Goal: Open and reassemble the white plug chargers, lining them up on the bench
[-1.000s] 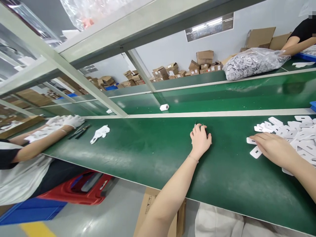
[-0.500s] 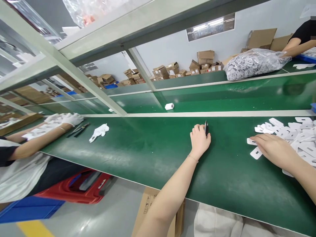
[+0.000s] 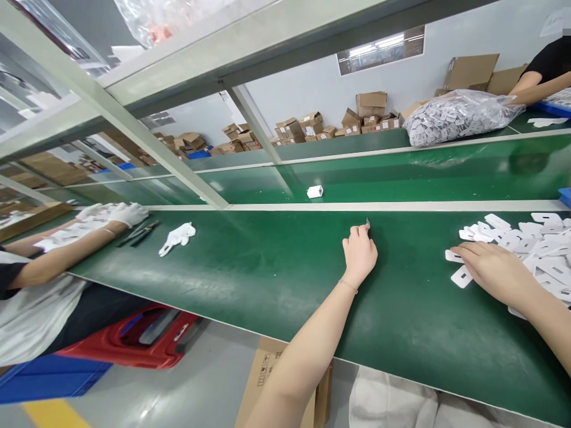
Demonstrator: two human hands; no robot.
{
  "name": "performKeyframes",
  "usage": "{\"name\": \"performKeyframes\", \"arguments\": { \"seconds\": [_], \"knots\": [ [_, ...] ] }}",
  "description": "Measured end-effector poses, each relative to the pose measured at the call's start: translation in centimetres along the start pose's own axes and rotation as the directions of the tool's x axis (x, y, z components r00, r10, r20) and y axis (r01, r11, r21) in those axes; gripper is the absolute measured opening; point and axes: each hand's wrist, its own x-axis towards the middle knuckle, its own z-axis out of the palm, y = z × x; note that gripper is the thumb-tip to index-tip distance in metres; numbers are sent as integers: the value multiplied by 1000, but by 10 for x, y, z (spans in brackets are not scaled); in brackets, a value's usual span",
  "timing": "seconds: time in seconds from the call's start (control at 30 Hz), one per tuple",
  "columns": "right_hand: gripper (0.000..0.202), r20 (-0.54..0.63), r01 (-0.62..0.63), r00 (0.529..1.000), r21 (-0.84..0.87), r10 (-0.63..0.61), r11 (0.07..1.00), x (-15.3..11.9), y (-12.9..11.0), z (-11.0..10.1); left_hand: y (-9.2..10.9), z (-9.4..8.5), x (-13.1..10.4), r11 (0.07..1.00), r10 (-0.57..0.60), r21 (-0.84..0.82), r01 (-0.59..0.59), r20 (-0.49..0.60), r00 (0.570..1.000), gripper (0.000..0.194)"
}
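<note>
My left hand [image 3: 359,254] is closed round a small dark tool [image 3: 368,226] with a pointed metal tip, above the green work surface [image 3: 267,309]. Most of the tool is hidden by my fingers. On the right, my right hand [image 3: 497,270] lies low over flat white plastic pieces, its fingers together and their tips at one white plastic piece [image 3: 451,256]. Just below those fingertips is another slotted piece [image 3: 461,277]. A loose pile of such pieces [image 3: 551,255] spreads beside and beyond that hand.
A white rail [image 3: 339,207] divides my surface from a green belt carrying a small white part [image 3: 314,191]. A clear bag [image 3: 446,122] of white pieces stands beyond. At left, a co-worker's gloved hands [image 3: 127,214] are near pliers [image 3: 138,233] and a white glove [image 3: 177,239].
The small white part on the belt has shifted right. My left hand has turned slightly, showing less of the dark tool. My right hand stays at the same piece.
</note>
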Motion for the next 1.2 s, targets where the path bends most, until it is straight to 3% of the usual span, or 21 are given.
{"name": "performKeyframes", "arguments": {
  "seconds": [0.27,0.6,0.73,0.8,0.87,0.93,0.97,1.0,1.03,1.1,1.2],
  "knots": [
    [36,-154,46,986,-139,-68,989,5,-5,-14,2,-1,-1,1000,-23,15,24,-51,998,45],
    [43,-151,46,985,-215,-80,976,7,-7,-11,1,8,-2,988,59,-133,-84,-183,981,36],
    [52,-179,-7,983,-227,-35,974,9,-14,-9,16,1,-23,951,192,-186,-247,-271,943,34],
    [55,-187,-12,982,-212,-29,977,9,-19,-9,27,-10,-35,911,337,-166,-378,-231,913,30],
    [56,-189,-3,981,-193,-35,981,10,-24,-9,37,-24,-37,826,544,-98,-556,-122,830,23],
    [55,-184,10,982,-187,-45,982,11,-26,-11,42,-40,-21,727,686,-5,-686,31,727,20],
    [55,-189,13,981,-191,-50,981,12,-27,-13,42,-47,-5,707,697,46,-706,120,706,20],
    [55,-198,14,979,-196,-53,981,12,-27,-14,40,-53,16,718,660,105,-688,210,721,22],
    [57,-207,16,977,-199,-58,980,13,-27,-16,36,-58,39,763,561,186,-619,286,777,23],
    [60,-219,16,974,-201,-60,980,14,-27,-19,24,-65,90,818,446,267,-509,265,855,22],
    [63,-226,5,973,-202,-52,979,16,-28,-22,2,-70,151,878,323,310,-366,183,929,14]
  ]
}}
